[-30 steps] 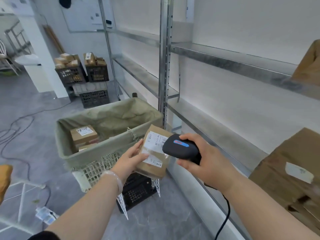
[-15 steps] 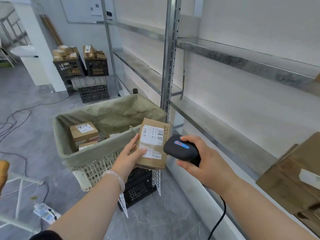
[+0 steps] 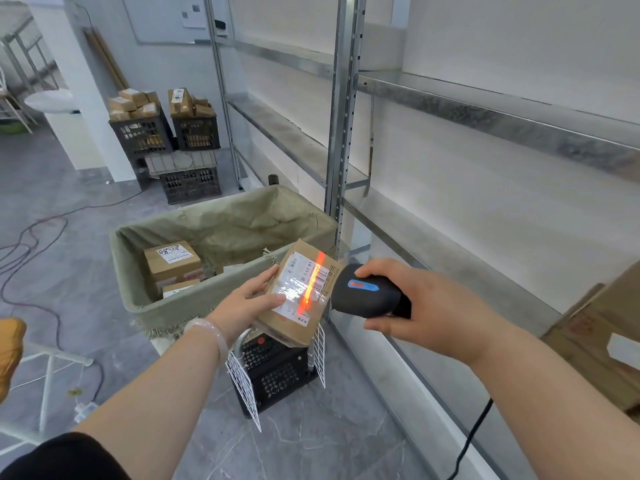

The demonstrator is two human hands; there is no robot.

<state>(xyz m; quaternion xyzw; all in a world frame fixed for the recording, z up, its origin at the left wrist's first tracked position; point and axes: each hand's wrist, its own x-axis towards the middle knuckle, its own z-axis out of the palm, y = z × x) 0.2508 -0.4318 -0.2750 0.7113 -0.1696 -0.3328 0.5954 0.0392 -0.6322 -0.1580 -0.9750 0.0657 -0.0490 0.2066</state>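
Mid-frame, the left hand (image 3: 247, 304) gripped a small brown cardboard parcel (image 3: 298, 292) with a white label, while the right hand (image 3: 420, 303) clutched a black handheld barcode scanner (image 3: 363, 294), its red beam across the label.

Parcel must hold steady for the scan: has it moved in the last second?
Yes: the parcel has shifted slightly left, away from the shelf upright, clear of the scanner.

Left hand (image 3: 251, 303): my arm's out, fingers underneath, thumb pressing on top.
Right hand (image 3: 426, 313): fingers curled tight, gripping.
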